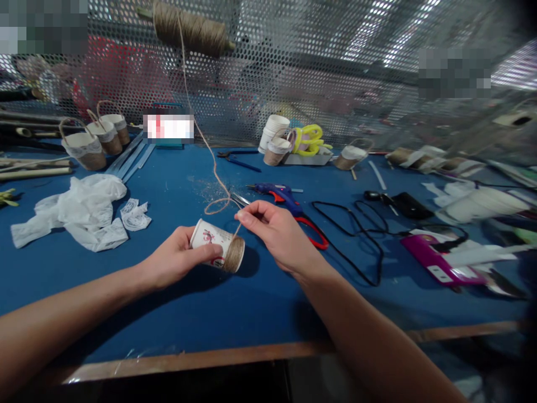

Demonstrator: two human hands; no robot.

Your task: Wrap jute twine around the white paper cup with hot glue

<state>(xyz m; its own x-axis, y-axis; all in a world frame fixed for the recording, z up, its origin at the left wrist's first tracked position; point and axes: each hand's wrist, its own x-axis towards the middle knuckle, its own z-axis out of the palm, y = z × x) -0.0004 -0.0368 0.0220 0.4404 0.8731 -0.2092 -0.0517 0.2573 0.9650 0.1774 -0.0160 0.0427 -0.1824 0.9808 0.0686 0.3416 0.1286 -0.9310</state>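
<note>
My left hand [178,260] is wrapped round a white paper cup [210,239] lying on its side above the blue table [168,313]. Brown jute twine covers the cup's bottom end [235,254]. My right hand [279,235] pinches the twine [216,176] just above that end, fingers closed on it. The strand loops on the table and climbs to a jute spool [191,28] hanging on the perforated metal screen at the back.
Scissors with red handles [312,232] and a blue glue gun [281,193] lie right of my hands, black cable [364,246] beyond. Crumpled white plastic [79,210] lies left. Twine-wrapped cups [86,148] stand back left, stacked cups [272,131] and blue pliers [237,158] behind.
</note>
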